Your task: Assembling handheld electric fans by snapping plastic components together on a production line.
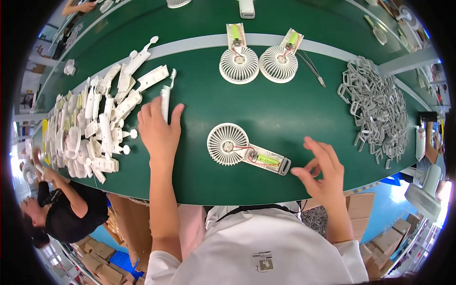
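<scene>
Two hands work the near edge of the green belt (266, 109). I cannot make out my right fingertips' contact clearly: the right hand (322, 173), at about four o'clock, has thumb and forefinger pinched nearly together and the other fingers (319, 148) fanned apart, holding nothing that I can see. Just to its nine o'clock lies the open fan half (244, 151), its round white grille leftward, its handle with green battery and red wires running toward my right thumb, the grey end loop just short of it. My left hand (159, 130), at nine o'clock, is closed loosely around a white handle shell (165, 102), fingers wrapped over its lower part so that part is hidden; the top sticks out at twelve. Left of it spreads a heap of white handle shells (95, 128), too tangled to count. Farther off, at twelve o'clock, two more open fan halves (259, 59) lie side by side. At two o'clock sits a pile of grey clips (375, 107), uncountable. A co-worker (61, 209) is cut off at eight o'clock.
</scene>
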A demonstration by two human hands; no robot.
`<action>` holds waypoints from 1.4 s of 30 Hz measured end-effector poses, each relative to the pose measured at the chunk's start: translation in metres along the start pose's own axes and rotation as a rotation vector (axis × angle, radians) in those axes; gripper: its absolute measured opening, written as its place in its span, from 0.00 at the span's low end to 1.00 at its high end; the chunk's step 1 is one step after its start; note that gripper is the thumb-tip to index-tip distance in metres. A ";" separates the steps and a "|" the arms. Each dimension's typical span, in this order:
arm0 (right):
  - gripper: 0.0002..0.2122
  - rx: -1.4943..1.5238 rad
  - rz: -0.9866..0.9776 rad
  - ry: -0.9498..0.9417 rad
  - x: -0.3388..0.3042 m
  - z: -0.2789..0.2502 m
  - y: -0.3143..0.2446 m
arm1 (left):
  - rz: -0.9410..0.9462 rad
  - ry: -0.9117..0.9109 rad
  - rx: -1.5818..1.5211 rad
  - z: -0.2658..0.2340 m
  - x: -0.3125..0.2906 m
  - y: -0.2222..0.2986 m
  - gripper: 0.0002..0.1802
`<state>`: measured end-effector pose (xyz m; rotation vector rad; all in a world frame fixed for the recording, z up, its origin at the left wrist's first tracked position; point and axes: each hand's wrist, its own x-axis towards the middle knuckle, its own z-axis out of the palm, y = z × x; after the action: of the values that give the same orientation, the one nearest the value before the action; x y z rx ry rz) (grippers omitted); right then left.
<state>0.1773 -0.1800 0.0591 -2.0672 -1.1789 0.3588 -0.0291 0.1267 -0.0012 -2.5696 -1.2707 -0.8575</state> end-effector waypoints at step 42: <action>0.06 0.150 0.196 -0.298 0.044 0.051 -0.035 | 0.411 -0.251 -0.739 -0.029 -0.079 0.081 0.25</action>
<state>0.1515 -0.1089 0.0524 -2.0494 -1.0805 0.8475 -0.0173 0.0111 -0.0122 -3.4184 -0.4433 -1.0820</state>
